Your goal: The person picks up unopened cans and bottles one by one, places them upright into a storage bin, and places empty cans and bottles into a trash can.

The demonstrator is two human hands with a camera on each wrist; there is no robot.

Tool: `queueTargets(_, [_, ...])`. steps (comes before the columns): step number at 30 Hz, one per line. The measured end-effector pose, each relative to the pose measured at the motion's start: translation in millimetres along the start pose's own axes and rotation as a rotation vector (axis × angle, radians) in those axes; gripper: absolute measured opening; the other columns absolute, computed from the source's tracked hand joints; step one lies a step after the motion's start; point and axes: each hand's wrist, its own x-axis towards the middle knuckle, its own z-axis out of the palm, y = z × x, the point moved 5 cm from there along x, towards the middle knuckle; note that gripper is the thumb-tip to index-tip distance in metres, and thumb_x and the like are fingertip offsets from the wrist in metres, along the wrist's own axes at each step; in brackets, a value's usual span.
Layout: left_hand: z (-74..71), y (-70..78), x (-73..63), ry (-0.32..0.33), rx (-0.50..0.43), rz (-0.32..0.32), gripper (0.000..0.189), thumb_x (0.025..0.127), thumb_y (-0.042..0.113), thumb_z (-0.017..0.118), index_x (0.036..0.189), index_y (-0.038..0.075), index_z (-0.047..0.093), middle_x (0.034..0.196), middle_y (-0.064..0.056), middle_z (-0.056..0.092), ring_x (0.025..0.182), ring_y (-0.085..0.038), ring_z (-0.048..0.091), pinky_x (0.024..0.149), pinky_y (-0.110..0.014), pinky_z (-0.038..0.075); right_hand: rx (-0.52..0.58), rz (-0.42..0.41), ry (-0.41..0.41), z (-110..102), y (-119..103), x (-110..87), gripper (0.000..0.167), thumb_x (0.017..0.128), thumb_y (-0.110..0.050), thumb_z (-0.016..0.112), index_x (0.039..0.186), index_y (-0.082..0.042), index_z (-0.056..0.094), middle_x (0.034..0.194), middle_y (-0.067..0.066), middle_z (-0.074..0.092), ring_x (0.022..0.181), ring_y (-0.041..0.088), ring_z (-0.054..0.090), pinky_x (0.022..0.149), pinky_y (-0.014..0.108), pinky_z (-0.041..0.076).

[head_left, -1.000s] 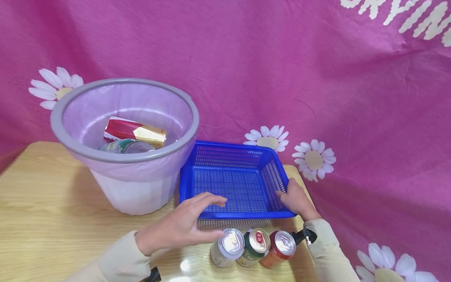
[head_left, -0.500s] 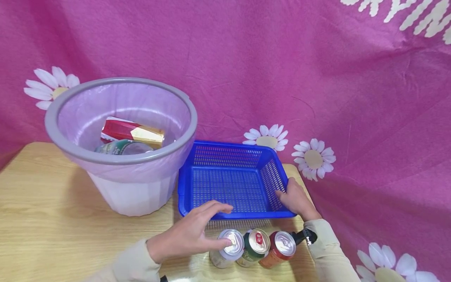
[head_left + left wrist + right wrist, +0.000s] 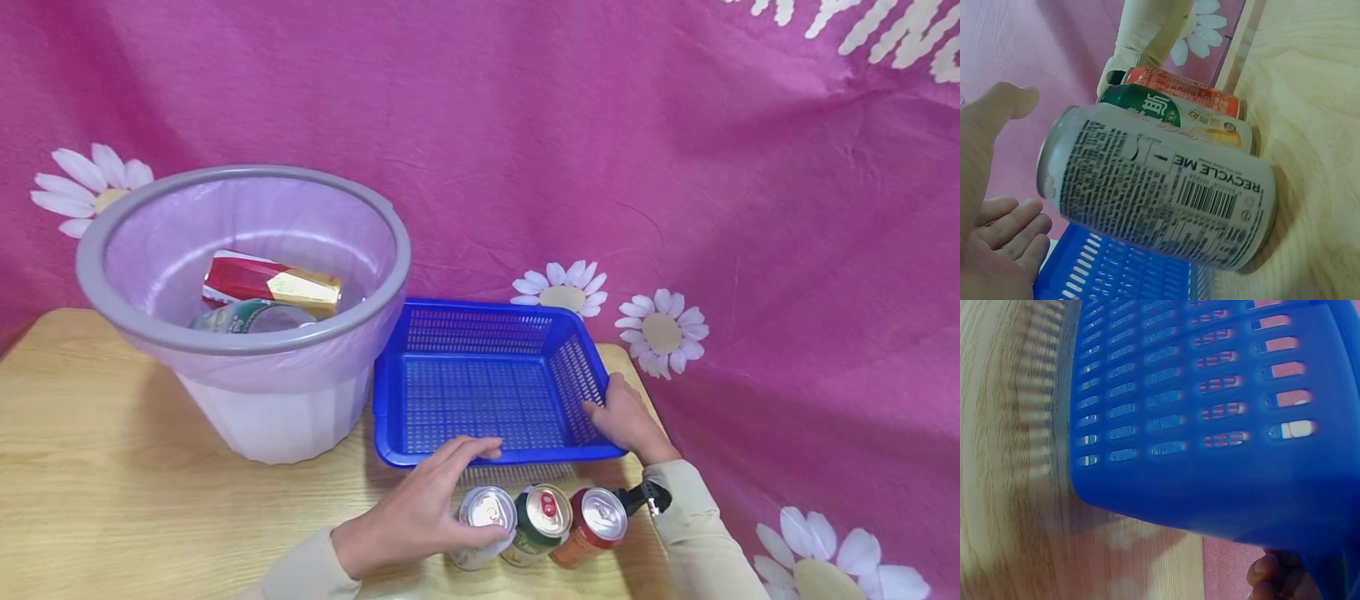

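Note:
My left hand [image 3: 423,508] is spread around the top of a white can [image 3: 480,542], thumb on one side and fingers on the other. In the left wrist view a gap shows between the fingers [image 3: 1013,228] and the can, which has "RECYCLE ME" printed on it. Beside it in a row stand a green can [image 3: 536,537] with a red tab and a red can [image 3: 583,542], all upright. With the thumb inside and fingers outside, my right hand [image 3: 630,421] grips the right side of a blue plastic basket [image 3: 487,454].
A lined bin [image 3: 262,408] with a grey rim stands left of the basket; a red-and-gold can [image 3: 273,282] and a green-labelled bottle [image 3: 251,317] lie in it. A pink cloth [image 3: 480,150] with white flowers hangs behind the wooden table [image 3: 90,467].
My left hand has moved right and slightly down, from beside the white can to around its top. My right hand keeps its grip on the basket. The view has shifted slightly.

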Motion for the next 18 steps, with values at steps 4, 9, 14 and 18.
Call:
queueTargets(4, [4.5,0.4,0.8,0.005,0.022,0.008,0.086,0.081,0.048,0.085,0.152,0.017,0.046,0.144,0.002,0.06,0.135,-0.02,0.056,0.112,-0.052,0.052,0.007,0.016,-0.012,1.1,0.6,0.3,0.051,0.1,-0.023,0.059,0.132,0.012,0.039,0.115,0.032,0.062,0.101,0.04,0.068,0.092,0.059,0.06])
queueTargets(9, [10.1,1.3,1.9,0.012,0.032,0.031,0.087,0.08,0.046,0.086,0.151,0.014,0.047,0.143,0.003,0.059,0.132,-0.016,0.058,0.113,-0.044,0.052,0.006,0.022,-0.009,1.0,0.8,0.4,0.051,0.099,-0.023,0.059,0.132,0.012,0.039,0.115,0.032,0.063,0.101,0.041,0.069,0.091,0.058,0.06])
queueTargets(14, [17.9,1.3,1.4,-0.007,0.024,0.01,0.087,0.081,0.045,0.085,0.152,0.013,0.047,0.141,0.002,0.059,0.129,-0.017,0.058,0.111,-0.044,0.053,0.007,0.017,-0.01,0.5,-0.1,1.1,0.052,0.098,-0.023,0.059,0.131,0.012,0.039,0.116,0.033,0.062,0.101,0.042,0.069,0.09,0.059,0.06])
queueTargets(18, [24.2,2.0,0.4,-0.014,0.03,0.008,0.086,0.081,0.043,0.086,0.152,0.013,0.047,0.139,0.0,0.059,0.125,-0.015,0.06,0.108,-0.04,0.055,0.008,0.023,-0.009,0.9,0.1,1.5,0.052,0.098,-0.024,0.059,0.131,0.012,0.039,0.116,0.033,0.062,0.101,0.042,0.069,0.091,0.059,0.061])
